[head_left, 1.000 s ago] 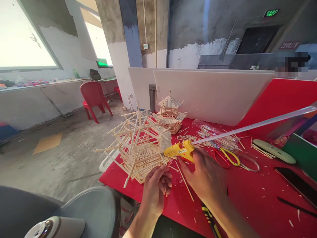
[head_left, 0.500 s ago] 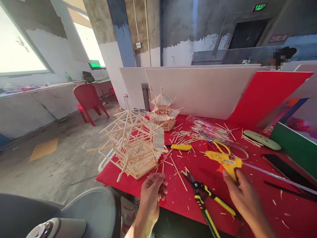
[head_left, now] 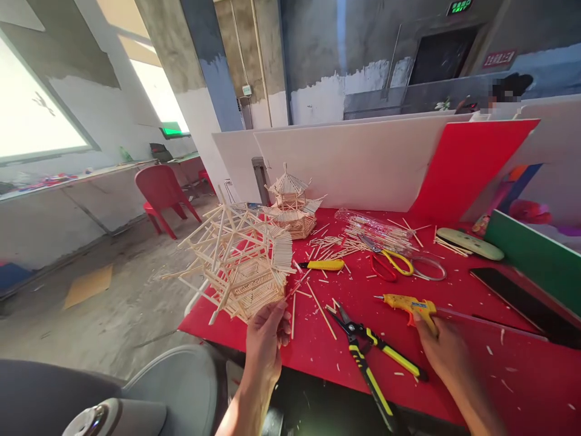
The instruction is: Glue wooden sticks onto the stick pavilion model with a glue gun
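Note:
My right hand (head_left: 441, 351) is closed around the handle of a yellow glue gun (head_left: 408, 306), its nozzle pointing left above the red tabletop. A clear glue stick trails from the gun's back. Fingers pinched together, my left hand (head_left: 267, 333) is at the near edge of a half-roofed wooden-stick pavilion model (head_left: 245, 266); whether a small piece sits between the fingertips I cannot make out. Between the hands lie cutting pliers (head_left: 363, 339) with black and yellow handles, partly spread. Loose thin sticks (head_left: 322, 309) rest close by.
Behind stands a smaller stick pavilion (head_left: 293, 209). A yellow utility knife (head_left: 324, 264), scissors (head_left: 394, 261), a bag of sticks (head_left: 381, 230), a green case (head_left: 469, 242) and a black phone (head_left: 517, 303) occupy the red table (head_left: 490, 387). A grey stool (head_left: 181, 387) is at lower left.
My right hand has brought the glue gun lower, nearer to me and away from the scissors. My left hand is slightly closer to the large model's edge. The view has shifted a little.

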The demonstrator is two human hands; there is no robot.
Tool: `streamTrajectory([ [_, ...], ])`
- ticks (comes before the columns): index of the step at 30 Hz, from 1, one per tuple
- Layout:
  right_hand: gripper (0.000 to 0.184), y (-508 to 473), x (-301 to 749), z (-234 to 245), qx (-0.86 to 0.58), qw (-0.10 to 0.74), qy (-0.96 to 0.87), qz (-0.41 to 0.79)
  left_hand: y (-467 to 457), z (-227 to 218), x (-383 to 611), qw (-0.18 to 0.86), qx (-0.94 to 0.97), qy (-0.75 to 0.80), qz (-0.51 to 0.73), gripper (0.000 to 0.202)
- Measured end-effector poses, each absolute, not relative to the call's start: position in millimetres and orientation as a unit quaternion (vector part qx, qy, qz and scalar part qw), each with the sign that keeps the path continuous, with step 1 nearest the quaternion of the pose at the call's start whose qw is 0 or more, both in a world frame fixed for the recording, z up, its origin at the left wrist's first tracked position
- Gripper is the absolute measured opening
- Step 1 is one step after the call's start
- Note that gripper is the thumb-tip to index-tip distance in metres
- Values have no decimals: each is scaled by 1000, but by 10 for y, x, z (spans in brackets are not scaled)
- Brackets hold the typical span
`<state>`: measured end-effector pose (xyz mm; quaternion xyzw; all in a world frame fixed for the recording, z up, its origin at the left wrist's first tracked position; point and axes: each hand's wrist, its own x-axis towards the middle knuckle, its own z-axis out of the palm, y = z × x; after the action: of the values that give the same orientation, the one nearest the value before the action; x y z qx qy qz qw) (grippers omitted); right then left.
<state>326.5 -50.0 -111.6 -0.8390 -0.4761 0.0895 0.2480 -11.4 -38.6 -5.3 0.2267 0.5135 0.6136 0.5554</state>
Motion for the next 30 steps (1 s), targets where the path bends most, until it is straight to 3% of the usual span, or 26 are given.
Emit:
streamTrajectory([
  [5,65,-497,3290,-1040,-845,203,-494,27,-393,-217,-121,519,290,541,595,39],
  [10,50,-578,3084,-665,-801,203,-558,-78,-373,-305,-164,500,299,555,594,49],
  [13,36,-577,2684,-379,-730,254,-633,41,-380,-320,-152,491,335,569,568,56],
  [16,27,-447,2172,-133,-641,203,-722,165,-386,-334,-128,460,384,564,569,51],
  [21,18,47,1450,9,-582,129,-792,134,-409,-414,-172,465,390,551,573,33],
  [26,21,454,1091,-140,-587,86,-797,113,-454,-512,-291,524,336,555,552,34],
  [30,10,444,1107,-176,-588,82,-793,138,-458,-499,-320,554,303,537,559,36],
])
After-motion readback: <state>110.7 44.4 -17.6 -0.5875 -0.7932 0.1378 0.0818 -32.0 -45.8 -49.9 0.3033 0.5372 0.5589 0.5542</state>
